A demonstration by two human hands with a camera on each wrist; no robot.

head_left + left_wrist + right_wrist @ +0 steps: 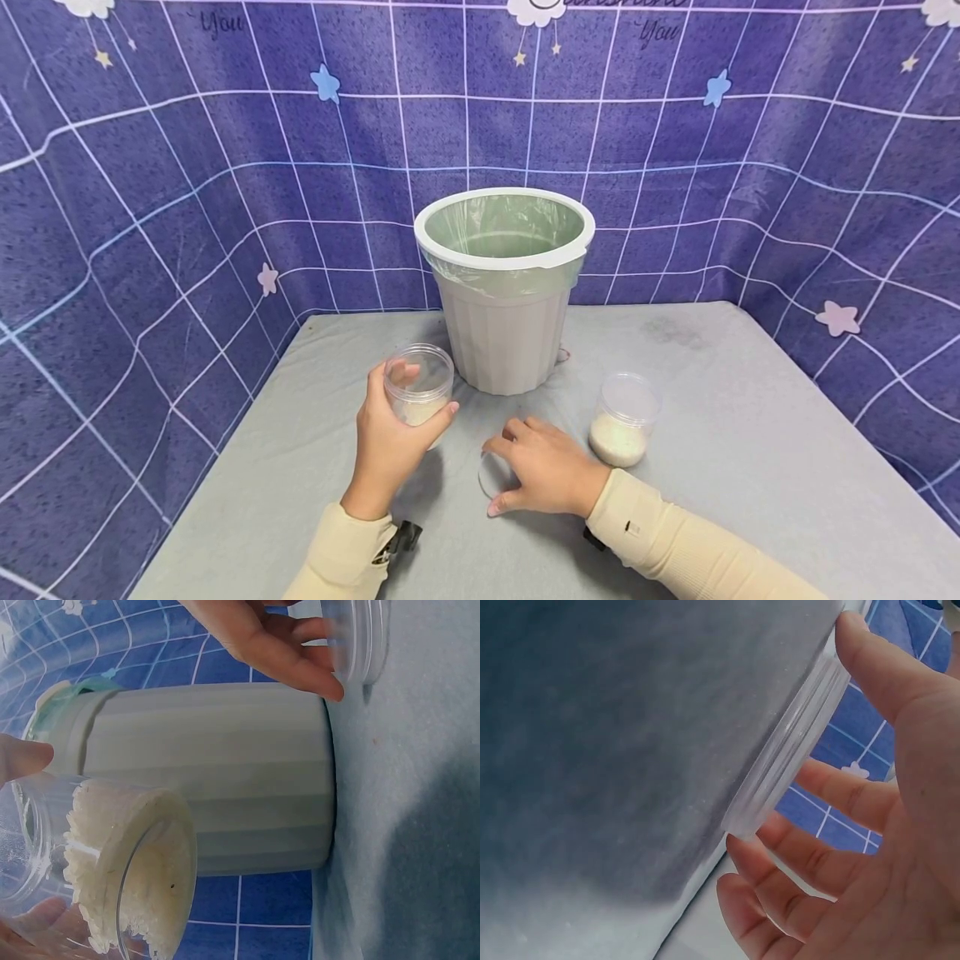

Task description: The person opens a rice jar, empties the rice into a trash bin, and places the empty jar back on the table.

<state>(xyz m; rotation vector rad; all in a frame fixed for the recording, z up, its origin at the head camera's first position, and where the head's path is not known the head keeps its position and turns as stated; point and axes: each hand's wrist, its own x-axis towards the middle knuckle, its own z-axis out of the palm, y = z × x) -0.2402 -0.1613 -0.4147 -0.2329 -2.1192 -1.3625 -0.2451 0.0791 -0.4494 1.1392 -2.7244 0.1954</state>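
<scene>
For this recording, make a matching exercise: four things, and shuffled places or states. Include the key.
1. left jar
2. right jar
3. clear lid
4. bin

A. clear, with pale grains, in neither hand
B. lined with a plastic bag
C. gripped by the left hand
D. in the grasp of the right hand

Pairs: 1-C, 2-A, 3-D, 4-B

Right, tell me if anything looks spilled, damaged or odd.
A dark speck stands out against the pale grains in the jar the left hand holds. The grey cloth shows a darker patch towards the back right. I see no obvious spill.
</scene>
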